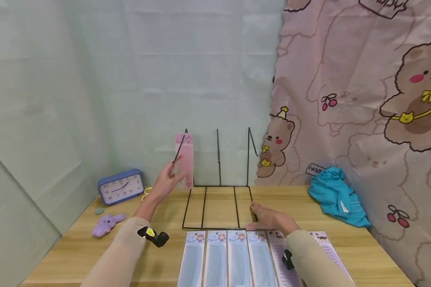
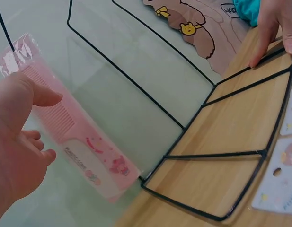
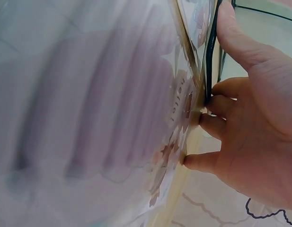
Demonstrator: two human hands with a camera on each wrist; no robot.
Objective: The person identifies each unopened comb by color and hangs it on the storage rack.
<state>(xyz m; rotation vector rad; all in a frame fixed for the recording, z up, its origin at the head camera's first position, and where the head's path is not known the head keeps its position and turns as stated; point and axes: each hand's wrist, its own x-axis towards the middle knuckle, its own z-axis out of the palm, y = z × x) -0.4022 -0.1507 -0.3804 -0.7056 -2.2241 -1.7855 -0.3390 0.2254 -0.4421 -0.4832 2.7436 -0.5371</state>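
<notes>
A black wire display rack (image 1: 203, 207) stands on the table, its upright prongs at the back. From its left prong hangs a pink packaged comb (image 1: 186, 167), in a clear sleeve with a pink print. My left hand (image 1: 167, 179) is beside this comb, fingertips at the front end of the prong. In the left wrist view its thumb overlaps the comb (image 2: 56, 111) and the other fingers bend loosely. My right hand (image 1: 271, 218) rests on the front right corner of the rack's base, fingers spread over the wire (image 3: 212, 56).
Several packaged blue combs (image 1: 216, 259) lie in a row before the rack, with purple ones (image 1: 327, 243) to their right. A blue clock (image 1: 121, 187), a purple plush toy (image 1: 105, 225) and yellow scissors (image 1: 147, 193) sit at left. Teal cloth (image 1: 335, 195) lies at right.
</notes>
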